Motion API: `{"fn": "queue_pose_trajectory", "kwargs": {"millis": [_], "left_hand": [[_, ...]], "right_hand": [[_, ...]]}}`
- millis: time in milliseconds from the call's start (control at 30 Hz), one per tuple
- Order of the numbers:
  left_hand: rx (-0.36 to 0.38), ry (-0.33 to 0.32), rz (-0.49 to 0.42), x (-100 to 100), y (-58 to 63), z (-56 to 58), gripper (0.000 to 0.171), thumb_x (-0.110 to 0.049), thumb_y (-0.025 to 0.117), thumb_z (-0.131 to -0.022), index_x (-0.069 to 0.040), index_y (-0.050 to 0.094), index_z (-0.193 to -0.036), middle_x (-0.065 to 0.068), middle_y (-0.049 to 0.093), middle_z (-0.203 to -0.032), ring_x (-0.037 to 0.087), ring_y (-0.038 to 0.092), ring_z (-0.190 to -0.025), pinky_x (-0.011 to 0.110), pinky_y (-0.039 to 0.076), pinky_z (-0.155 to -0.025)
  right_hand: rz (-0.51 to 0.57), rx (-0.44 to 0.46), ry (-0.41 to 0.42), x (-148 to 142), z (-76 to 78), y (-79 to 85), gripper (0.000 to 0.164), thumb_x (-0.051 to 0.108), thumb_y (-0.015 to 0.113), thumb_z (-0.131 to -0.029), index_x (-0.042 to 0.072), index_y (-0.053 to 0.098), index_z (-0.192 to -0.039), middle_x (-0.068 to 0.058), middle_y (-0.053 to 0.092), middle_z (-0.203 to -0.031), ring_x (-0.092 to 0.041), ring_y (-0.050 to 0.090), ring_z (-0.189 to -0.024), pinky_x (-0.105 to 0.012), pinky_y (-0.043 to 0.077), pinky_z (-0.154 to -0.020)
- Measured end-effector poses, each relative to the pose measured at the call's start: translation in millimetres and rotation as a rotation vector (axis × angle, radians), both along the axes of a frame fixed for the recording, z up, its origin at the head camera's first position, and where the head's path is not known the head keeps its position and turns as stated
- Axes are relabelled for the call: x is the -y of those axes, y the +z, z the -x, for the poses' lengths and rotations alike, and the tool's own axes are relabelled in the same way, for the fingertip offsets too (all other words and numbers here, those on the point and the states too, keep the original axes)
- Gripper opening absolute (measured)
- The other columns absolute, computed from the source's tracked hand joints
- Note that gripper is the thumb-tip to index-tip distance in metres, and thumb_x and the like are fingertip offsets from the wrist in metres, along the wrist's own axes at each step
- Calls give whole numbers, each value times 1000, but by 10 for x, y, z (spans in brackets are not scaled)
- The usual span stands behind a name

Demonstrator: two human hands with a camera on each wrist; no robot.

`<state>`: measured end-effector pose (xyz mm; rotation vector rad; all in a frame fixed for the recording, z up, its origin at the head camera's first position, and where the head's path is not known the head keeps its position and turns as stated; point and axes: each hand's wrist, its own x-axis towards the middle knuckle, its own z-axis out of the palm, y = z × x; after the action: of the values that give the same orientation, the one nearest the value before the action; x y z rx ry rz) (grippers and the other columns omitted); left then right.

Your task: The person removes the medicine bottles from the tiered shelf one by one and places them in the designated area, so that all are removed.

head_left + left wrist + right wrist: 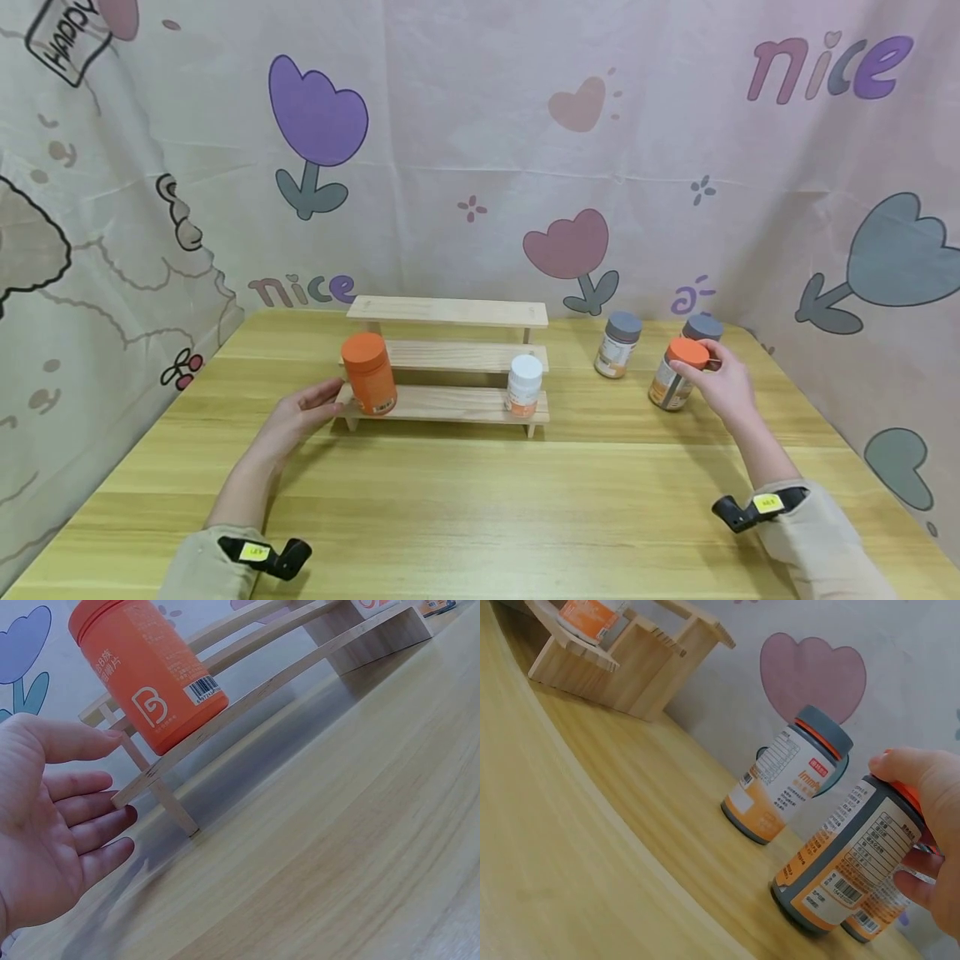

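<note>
My right hand pinches the orange lid of a grey supplement bottle, which stands upright at the right of the table. Behind it, partly hidden, is a grey-lidded bottle. Another grey-lidded bottle stands to its left, apart from my hand. My left hand has loosely bent fingers around the left end of a three-step wooden shelf; its fingertips are at the lowest board's end, and whether they touch is unclear. An orange bottle stands on that board, just beside the thumb. A small white bottle sits at the board's right end.
The wooden table stretches in front of the shelf and the bottles. A patterned cloth hangs close behind the table and along both sides. Each sleeve carries a black wrist camera mount.
</note>
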<state>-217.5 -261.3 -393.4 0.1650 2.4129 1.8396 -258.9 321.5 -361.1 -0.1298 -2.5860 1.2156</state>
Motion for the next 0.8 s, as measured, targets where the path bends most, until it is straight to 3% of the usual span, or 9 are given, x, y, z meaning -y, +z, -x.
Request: {"fn": "queue_pose_trajectory", "kwargs": {"millis": [400, 667, 800], "left_hand": [[-2, -11, -10, -15, 39, -15, 62, -17, 54, -94, 9, 24, -142, 26, 27, -145, 35, 28, -132, 44, 26, -106], [-6, -16, -11, -2, 35, -11, 63, -18, 54, -94, 9, 24, -142, 27, 27, -145, 35, 27, -132, 43, 27, -106], [-3, -23, -15, 2, 39, -16, 63, -18, 54, -94, 9, 23, -142, 27, 26, -145, 35, 27, -132, 32, 33, -103]], "right_hand": [[23, 12, -7, -13, -5, -17, 74, 40, 63, -87, -4, 34, -138, -30, 41, -133, -43, 42, -117, -47, 41, -87], [39, -74, -14, -22, -38, 45, 71, 34, 63, -88, -8, 34, -138, -28, 46, -128, -32, 45, -111, -12, 38, -73], [34, -141, -27, -5, -44, 139, 66, 30, 62, -90, -8, 36, -137, -26, 49, -125, -22, 46, -106, -20, 43, -86]]}}
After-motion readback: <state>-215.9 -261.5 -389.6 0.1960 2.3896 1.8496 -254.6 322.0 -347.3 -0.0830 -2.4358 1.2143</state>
